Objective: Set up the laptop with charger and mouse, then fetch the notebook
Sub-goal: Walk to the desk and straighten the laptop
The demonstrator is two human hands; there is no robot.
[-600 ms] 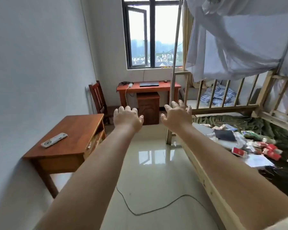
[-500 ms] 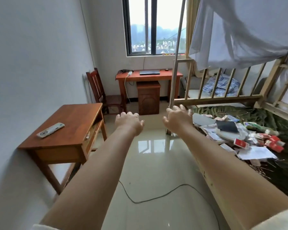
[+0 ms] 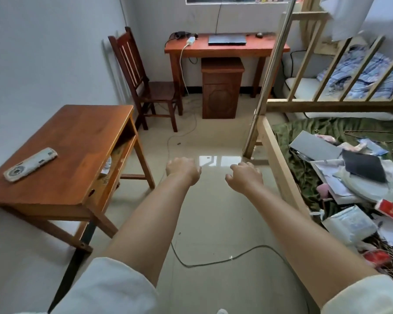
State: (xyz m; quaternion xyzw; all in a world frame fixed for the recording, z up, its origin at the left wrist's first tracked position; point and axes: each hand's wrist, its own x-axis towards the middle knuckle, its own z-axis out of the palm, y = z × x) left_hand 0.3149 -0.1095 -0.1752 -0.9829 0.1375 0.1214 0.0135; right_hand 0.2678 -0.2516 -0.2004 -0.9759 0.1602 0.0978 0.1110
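A closed dark laptop (image 3: 227, 39) lies flat on the orange desk (image 3: 225, 50) at the far wall. A white charger brick (image 3: 190, 40) with a hanging white cord sits at the desk's left, next to a black cable bundle (image 3: 179, 34). A small dark mouse (image 3: 258, 35) rests at the desk's right. A dark notebook (image 3: 363, 165) lies among the clutter on the bed at the right. My left hand (image 3: 183, 169) and my right hand (image 3: 245, 176) are stretched out over the floor, empty, fingers loosely curled downward.
A low wooden table (image 3: 73, 155) with a remote control (image 3: 30, 164) stands at the left. A wooden chair (image 3: 143, 82) and a small cabinet (image 3: 221, 87) stand by the desk. A wooden bed frame (image 3: 279, 168) and metal pole (image 3: 270, 71) border the right. A cable (image 3: 213, 264) lies on the tiled floor.
The view has tilted down and moved closer to the desk; the window has nearly left the frame. Both hands have lowered and their fingers have curled in.
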